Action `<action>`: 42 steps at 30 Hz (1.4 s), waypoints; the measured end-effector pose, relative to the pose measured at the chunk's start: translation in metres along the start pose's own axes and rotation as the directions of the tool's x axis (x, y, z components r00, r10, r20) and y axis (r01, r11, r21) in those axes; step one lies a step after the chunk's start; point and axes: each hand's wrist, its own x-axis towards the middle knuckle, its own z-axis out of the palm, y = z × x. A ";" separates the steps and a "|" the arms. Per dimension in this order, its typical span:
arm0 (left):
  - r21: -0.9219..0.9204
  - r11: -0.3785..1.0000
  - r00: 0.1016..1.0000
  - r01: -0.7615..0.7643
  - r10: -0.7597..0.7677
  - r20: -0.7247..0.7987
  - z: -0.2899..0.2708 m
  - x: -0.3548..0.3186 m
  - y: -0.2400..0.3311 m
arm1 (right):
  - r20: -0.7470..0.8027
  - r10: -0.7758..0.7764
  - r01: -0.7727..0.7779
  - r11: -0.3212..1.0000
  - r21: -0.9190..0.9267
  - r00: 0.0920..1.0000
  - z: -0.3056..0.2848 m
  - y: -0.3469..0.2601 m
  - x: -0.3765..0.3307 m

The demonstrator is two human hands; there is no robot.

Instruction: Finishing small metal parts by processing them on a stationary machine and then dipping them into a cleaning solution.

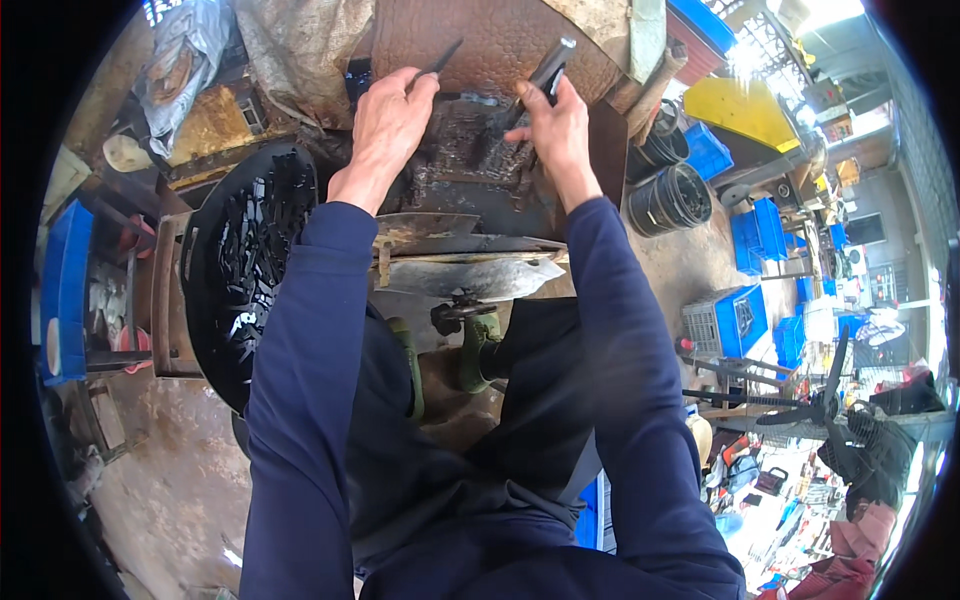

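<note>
Between the finger and thumb of my left hand (388, 130) is a thin dark strip (449, 56), pointing away and to the right. My right hand (560, 135) is closed around a dark metal rod (549, 68) with a shiny round end, tilted up and to the right; its lower part is hidden by the hand. Below and between both hands lies a dark, rough, grimy work block (468, 140). To the left of my left forearm stands a black tub (208, 270) holding many glossy black strips (262, 235).
A brown sheet (480, 45) hangs behind the block. Nearer me are a metal plate (470, 278) and my green shoes (480, 350). Black buckets (672, 200), blue crates (740, 318) and a black fan (828, 408) stand on the right. A blue bin (65, 290) is far left.
</note>
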 end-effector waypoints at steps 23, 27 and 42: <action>0.024 1.000 1.000 0.000 0.000 -0.007 0.002 -0.001 -0.006 | -0.025 -0.089 0.086 0.992 -0.089 0.996 0.015 0.025 0.056; 0.011 0.999 0.999 0.044 -0.044 0.017 0.003 0.001 -0.008 | -0.022 -0.105 0.102 0.990 -0.100 0.994 0.014 0.025 0.057; -0.012 0.998 0.998 -0.055 0.054 -0.035 0.005 0.003 -0.012 | -0.021 -0.113 0.112 0.992 -0.055 0.993 0.015 0.032 0.061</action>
